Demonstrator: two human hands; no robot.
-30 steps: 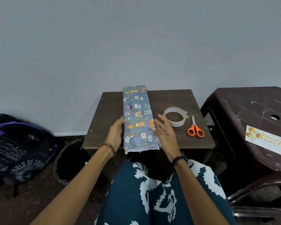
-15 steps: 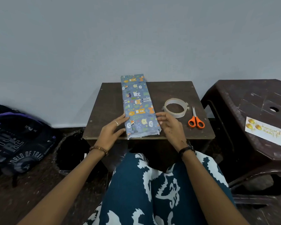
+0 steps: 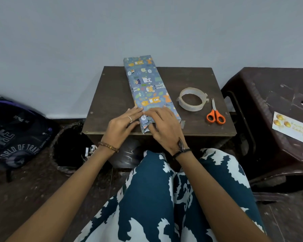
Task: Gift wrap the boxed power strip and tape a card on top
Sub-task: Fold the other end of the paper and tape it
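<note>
At the near end of the box [image 3: 147, 88], both hands lie on the wrapping. Left hand [image 3: 122, 126]: fingers extended and flat, tips on the box's left edge, ring on one finger, bead bracelet at the wrist; pressing, gripping nothing. Right hand [image 3: 164, 126]: fingers spread over the top, thumb tucked at the loose paper fold of the near end; whether it pinches the fold cannot be told. Box: long, wrapped in blue animal-print paper, lying lengthwise on the table [image 3: 112, 95], far end past the back edge, near end at the front edge. Tape roll [image 3: 192, 99]: just right of the box, flat on the table. Scissors [image 3: 215, 114]: orange handles, beside the tape. Card [image 3: 292, 127]: on the stool [image 3: 269, 95], well apart to the right. Backpack [image 3: 12, 133]: on the floor, left. Bin [image 3: 70, 145]: between backpack and table.
</note>
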